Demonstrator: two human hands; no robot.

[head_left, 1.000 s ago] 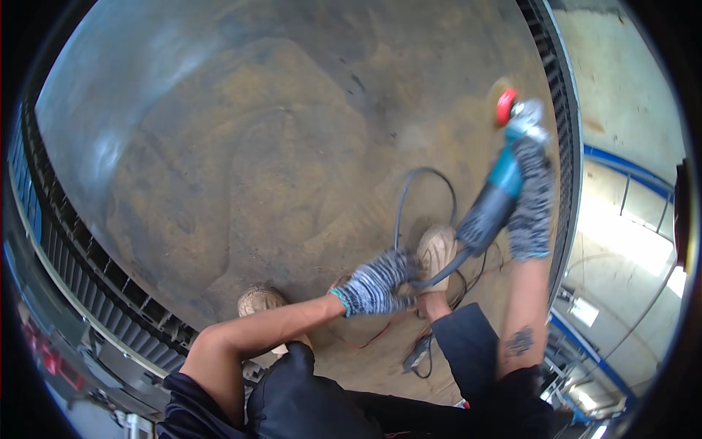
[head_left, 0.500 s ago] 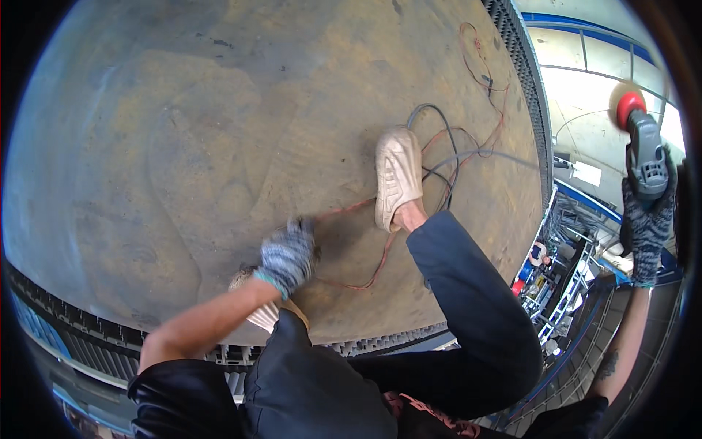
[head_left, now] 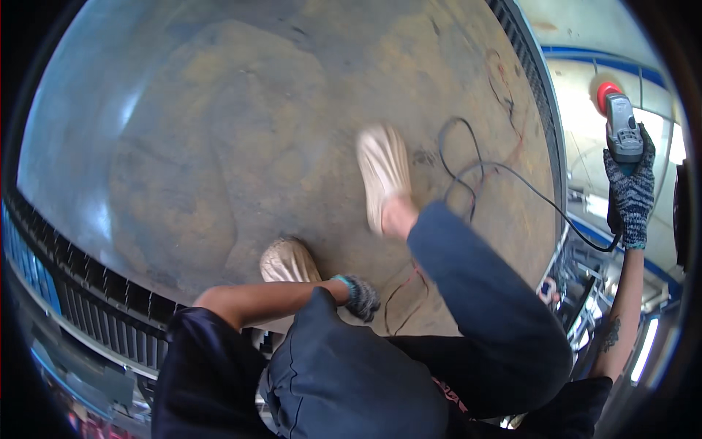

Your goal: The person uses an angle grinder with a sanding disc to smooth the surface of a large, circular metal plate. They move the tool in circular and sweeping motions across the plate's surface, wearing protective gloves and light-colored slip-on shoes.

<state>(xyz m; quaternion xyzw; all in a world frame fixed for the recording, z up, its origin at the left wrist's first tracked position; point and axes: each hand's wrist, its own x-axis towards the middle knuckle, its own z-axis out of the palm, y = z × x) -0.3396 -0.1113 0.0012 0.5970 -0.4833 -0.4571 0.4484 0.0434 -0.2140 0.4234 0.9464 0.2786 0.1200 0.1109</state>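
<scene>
one gloved right hand [head_left: 629, 192] holds the grinder [head_left: 620, 124] in a closed grip, disc end topmost.

Large round plate [head_left: 219, 146]: metal, matt, rust-mottled, with a dull sheen at far left; its ribbed rim [head_left: 80, 293] dark metal; right hand [head_left: 630, 192] in speckled knit cloth glove; angle grinder [head_left: 620, 124] of grey plastic, smooth, red disc end; cable [head_left: 512, 175] black, rubbery, smooth; left hand [head_left: 361, 297] in knit glove; shoes [head_left: 384, 172] pale, dusty, matt; trousers [head_left: 475, 293] dark woven cloth.
</scene>
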